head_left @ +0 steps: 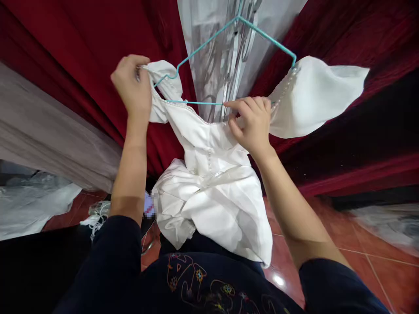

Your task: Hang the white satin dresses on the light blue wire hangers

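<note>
A white dress (209,148) with beaded trim along its neckline and puffed sleeves hangs on a turquoise wire hanger (209,41). My left hand (132,85) is closed on the edge of the dress at the left sleeve, beside the hanger's left end. Over at the neckline's right side, my right hand (250,117) has its fingers curled, the index finger lying along the hanger's lower bar. The right sleeve (317,96) spreads out beyond that hand, by the hanger's right end. The skirt gathers low against my body.
Dark red curtains (98,52) hang on both sides. Between them, metal rails or hangers (234,65) show in front of whitish cloth. A grey-white drape (49,117) is at left, with plastic-like white material (36,205) below. The floor has reddish tiles (353,235).
</note>
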A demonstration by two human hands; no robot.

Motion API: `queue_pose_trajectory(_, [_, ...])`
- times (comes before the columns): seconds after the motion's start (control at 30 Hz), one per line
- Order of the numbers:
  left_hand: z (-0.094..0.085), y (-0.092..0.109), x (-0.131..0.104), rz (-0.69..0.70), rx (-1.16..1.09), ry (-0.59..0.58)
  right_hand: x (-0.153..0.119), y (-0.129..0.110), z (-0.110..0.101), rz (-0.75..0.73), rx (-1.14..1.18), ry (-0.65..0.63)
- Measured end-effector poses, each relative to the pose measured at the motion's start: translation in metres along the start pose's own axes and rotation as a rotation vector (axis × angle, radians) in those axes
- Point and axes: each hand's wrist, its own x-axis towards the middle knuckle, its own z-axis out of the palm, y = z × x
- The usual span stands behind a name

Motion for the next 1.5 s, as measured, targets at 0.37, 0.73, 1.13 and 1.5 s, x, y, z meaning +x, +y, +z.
queue_pose_trajectory(0.37, [-0.023, -0.037, -0.076, 0.377, -0.173, -0.708, 0.001, -0.002, 0.012, 0.015, 0.090, 0.009])
queue_pose_trajectory(0.73, [0.017, 0.039, -0.097, 0.433, -0.208, -0.327, -0.008, -0.002, -0.010, -0.063, 0.064, -0.032])
queue_pose_trajectory(1.13, [0.012, 0.049, -0.106, 0.447, -0.192, -0.469, 0.021, 0.076, -0.051, 0.138, -0.104, 0.411])
queue_pose_trajectory(1.5, [0.001, 0.051, -0.096, 0.416, -0.200, -0.533, 0.057, 0.142, -0.102, 0.355, 0.026, 0.551])
